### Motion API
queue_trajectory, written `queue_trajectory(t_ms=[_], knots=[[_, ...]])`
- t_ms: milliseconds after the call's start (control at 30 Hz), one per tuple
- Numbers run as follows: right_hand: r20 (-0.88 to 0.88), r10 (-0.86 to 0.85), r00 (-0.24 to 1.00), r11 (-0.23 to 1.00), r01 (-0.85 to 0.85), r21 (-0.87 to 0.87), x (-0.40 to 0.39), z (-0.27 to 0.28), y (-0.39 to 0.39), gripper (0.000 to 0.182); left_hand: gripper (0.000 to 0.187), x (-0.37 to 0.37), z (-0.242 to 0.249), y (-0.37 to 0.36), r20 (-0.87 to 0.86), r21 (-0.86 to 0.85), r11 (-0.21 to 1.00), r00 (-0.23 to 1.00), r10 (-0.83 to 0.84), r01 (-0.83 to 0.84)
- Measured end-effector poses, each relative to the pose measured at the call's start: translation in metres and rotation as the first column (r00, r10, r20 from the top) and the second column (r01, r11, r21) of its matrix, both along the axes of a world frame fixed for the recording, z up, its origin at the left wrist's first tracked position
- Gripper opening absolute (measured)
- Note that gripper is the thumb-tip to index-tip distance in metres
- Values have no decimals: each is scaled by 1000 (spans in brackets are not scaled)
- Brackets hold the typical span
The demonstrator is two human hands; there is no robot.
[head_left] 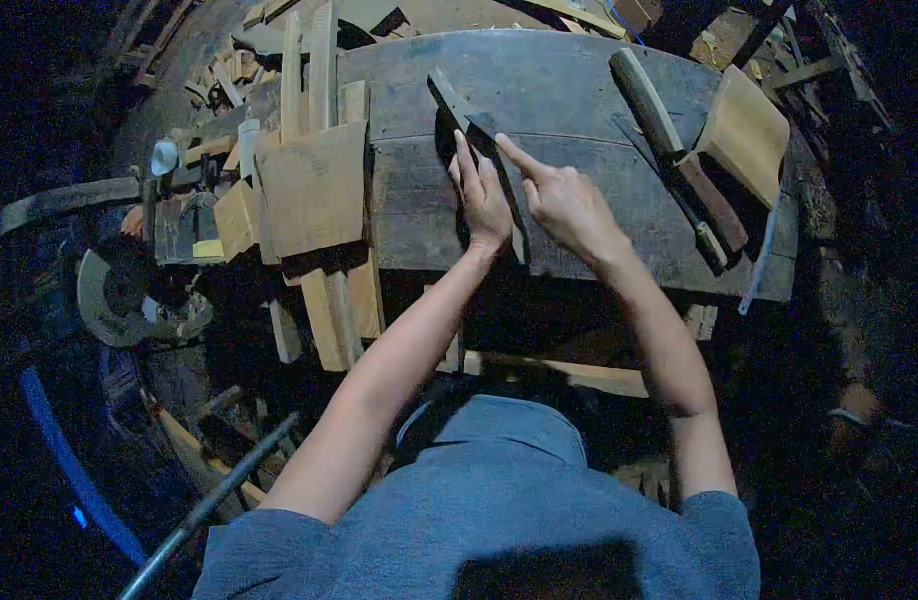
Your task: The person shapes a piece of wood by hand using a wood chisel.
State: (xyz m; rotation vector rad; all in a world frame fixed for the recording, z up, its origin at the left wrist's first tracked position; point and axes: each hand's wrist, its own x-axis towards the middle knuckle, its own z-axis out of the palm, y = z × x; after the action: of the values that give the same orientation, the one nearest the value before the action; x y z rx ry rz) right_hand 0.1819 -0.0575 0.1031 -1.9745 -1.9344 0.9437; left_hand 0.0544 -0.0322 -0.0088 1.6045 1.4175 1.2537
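Broadly, a dark, worn wooden counter [599, 90] fills the upper middle of the head view, its top built of wide boards with a seam running across. Off its left end lies a heap of pale wooden offcuts [314, 185], the biggest a flat square board, with narrower strips standing and lying around it and more scraps trailing down below the counter edge. On the right part of the counter rests a curved pale wooden piece [747, 130], tilted up on its edge, and just beside it to the left a long wooden-handled tool [669, 150] lies diagonally, its lower end reaching toward the counter's front edge. At far left, in shadow, a curved dark blade-like tool [64, 200] and a round metal part [104, 300] can be made out, though not clearly.

Near the counter's middle lies a dark flat piece [457, 105], long and narrow, angled from upper left toward lower right. The left hand [482, 195] lies on it, fingers stretched flat and pressed down along its length, palm low, not curled around anything. The right hand [564, 205] is just beside it, touching or nearly touching the left; its index finger points out toward the upper end of the dark piece while the other fingers are folded in loosely. Whether that fingertip touches the piece cannot be told.
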Motion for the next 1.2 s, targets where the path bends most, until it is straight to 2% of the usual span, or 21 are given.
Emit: queue_trajectory(t_ms=[100, 200, 300, 367, 500, 600, 633, 700, 767, 900, 967, 1100, 1133, 1167, 1200], knots=[[-78, -37, 996, 997, 32, -65, -8, -2, 3, 51, 53, -1, 5, 0, -6, -52, 999, 1000, 11, -12], [-183, -47, 982, 996, 60, 66, -8, -15, 21, 46, 55, -1, 5, 0, -23, -58, 998, 1000, -6, 4], [-194, -33, 980, 995, 50, 83, -8, -15, 37, 45, 55, -2, 2, 4, -23, -50, 999, 999, -22, 20], [-193, -31, 981, 996, 47, 80, -3, -12, 22, 45, 56, 0, 7, 0, 25, -82, 997, 1000, 11, -8], [-146, -42, 988, 998, 36, -42, 3, -11, -2, 47, 55, 1, 3, -1, 25, -123, 992, 999, 26, -22], [-111, -55, 992, 998, 58, 24, -5, -15, 26, 48, 55, 0, -5, 2, 12, -69, 998, 1000, 1, 0], [-162, -62, 985, 995, 73, 64, -9, -27, 39, 48, 55, -2, 1, 2, 19, -38, 999, 1000, -8, 8], [-218, -64, 974, 990, 90, 110, -12, -32, 42, 48, 54, -1, 9, 0, 50, -119, 993, 999, 10, -4], [-114, -39, 993, 999, 42, 25, -6, -14, 23, 49, 54, 1, 8, 0, 44, -78, 997, 999, 20, -17], [-3, -43, 999, 999, 43, -32, -9, 2, 8, 50, 52, -1, 3, -2, 52, -114, 993, 999, 14, -8], [13, -27, 1000, 999, 27, 45, -16, -5, 30, 50, 55, -4, -3, 3, -74, 1, 1000, 997, -30, 30], [67, -35, 997, 992, 26, 125, -29, -24, 43, 52, 56, -6, -11, 5, 39, 31, 998, 998, -51, 50], [62, -56, 997, 985, 45, 169, -29, -23, 36, 51, 56, -6, -9, 8, 60, -24, 997, 995, -77, 79], [76, -59, 995, 982, 44, 185, -25, -21, 28, 51, 56, -3, -7, 9, 74, -7, 997, 994, -80, 81], [91, -58, 994, 990, 45, 132, -22, -15, 14, 51, 56, -1, -4, 5, 17, -31, 999, 999, -41, 41]])
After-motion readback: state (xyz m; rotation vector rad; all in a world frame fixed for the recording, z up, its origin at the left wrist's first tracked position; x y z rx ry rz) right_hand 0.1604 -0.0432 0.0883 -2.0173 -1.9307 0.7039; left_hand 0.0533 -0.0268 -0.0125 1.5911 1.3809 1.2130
